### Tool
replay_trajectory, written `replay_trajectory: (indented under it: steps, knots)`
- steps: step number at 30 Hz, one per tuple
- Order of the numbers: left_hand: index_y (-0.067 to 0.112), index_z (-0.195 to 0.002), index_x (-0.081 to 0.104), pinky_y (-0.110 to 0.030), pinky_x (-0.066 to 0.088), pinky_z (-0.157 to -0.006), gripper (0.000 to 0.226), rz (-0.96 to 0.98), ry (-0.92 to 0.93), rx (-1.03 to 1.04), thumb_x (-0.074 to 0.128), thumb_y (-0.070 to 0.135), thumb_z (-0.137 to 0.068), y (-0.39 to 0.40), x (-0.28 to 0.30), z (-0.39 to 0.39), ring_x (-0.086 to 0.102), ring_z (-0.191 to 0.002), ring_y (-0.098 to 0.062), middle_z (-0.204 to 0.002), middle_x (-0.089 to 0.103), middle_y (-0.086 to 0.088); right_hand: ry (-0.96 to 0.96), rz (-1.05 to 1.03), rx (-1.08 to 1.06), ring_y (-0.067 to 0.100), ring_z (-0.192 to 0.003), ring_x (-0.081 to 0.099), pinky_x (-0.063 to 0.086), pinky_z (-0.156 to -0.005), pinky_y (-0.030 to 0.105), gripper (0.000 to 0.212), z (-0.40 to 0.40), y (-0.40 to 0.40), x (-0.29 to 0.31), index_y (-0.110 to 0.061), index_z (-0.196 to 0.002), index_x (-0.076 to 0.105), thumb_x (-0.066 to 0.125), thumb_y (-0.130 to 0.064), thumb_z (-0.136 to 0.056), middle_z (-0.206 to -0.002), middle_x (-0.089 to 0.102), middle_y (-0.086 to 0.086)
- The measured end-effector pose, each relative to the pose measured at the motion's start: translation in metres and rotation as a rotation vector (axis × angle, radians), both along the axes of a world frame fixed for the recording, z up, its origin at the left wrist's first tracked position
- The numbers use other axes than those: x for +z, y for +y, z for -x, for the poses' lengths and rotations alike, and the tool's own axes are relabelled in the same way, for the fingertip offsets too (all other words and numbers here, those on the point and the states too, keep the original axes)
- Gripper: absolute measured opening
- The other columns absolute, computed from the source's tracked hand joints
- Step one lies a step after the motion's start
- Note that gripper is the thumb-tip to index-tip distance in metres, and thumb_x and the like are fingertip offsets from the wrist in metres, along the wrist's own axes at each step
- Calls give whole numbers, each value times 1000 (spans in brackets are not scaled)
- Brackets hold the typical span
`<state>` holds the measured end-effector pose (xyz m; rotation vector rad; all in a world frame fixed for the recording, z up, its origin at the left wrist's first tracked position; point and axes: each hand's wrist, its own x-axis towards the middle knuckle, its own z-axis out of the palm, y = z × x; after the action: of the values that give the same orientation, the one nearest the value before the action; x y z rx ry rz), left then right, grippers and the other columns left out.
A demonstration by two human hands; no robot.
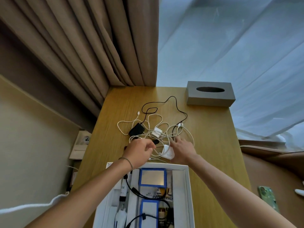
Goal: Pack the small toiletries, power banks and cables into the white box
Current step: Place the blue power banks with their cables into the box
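Observation:
A tangle of white cables (pixel 158 127) and a thin black cable (pixel 176 104) lies in the middle of the wooden table (pixel 213 137), with a black charger (pixel 136 129) and a white plug (pixel 157 132) in it. My left hand (pixel 139 149) has its fingers pinched on a white cable beside a small black connector (pixel 156 142). My right hand (pixel 181 148) rests on a white charger (pixel 167 152), fingers spread over the cables. The white box (pixel 187 195) stands near me and holds two blue-edged power banks (pixel 152 176), black cables and small toiletries.
A grey tissue box (pixel 210 93) sits at the table's far right corner. Brown curtains (pixel 82 46) and a sheer white curtain (pixel 238 46) hang behind. A wall socket (pixel 83 139) is to the left. A green phone (pixel 268 199) lies on the brown seat at right.

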<state>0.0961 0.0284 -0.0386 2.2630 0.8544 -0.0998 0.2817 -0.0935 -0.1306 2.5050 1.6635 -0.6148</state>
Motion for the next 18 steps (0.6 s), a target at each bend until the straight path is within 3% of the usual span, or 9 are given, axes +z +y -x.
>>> replay_trajectory:
  steps: [4, 9, 12, 15, 18]
  knots:
    - [29, -102, 73, -26, 56, -82, 18, -8, -53, 7, 58, 20, -95, -5, 6, -6, 63, -94, -3, -98, 69, 14, 14, -57, 9, 22, -107, 55, 56, -79, 36, 74, -3, -3, 11, -21, -126, 57, 76, -64, -68, -117, 58, 2]
    - [25, -110, 73, -27, 55, -86, 22, -16, -175, 26, 62, 15, -94, -13, 17, -15, 62, -96, -5, -104, 69, 9, 73, -146, -68, 15, -90, 60, 52, -68, 26, 55, -9, -15, 47, -25, -114, 60, 79, -50, -69, -102, 65, -5]
    - [23, -122, 67, -25, 53, -90, 29, 18, -232, -2, 64, 18, -94, -20, 22, -16, 59, -107, -6, -118, 65, 8, 94, -239, -84, 14, -90, 59, 57, -74, 29, 58, -8, -25, 77, -25, -118, 59, 81, -50, -70, -104, 64, -5]
    - [23, -127, 64, -27, 52, -91, 29, 138, -305, 30, 59, 24, -98, -27, 28, -15, 58, -113, -6, -126, 63, 8, 201, -350, -124, 12, -90, 60, 53, -73, 25, 61, -1, -36, 109, -25, -120, 60, 83, -50, -69, -107, 64, -7]
    - [18, -129, 62, -30, 53, -92, 29, 376, -401, 134, 52, 26, -103, -32, 35, -8, 61, -116, -9, -126, 65, 3, 419, -423, -189, 6, -88, 66, 54, -67, 20, 63, 14, -47, 136, -26, -124, 62, 86, -47, -69, -107, 66, -11]
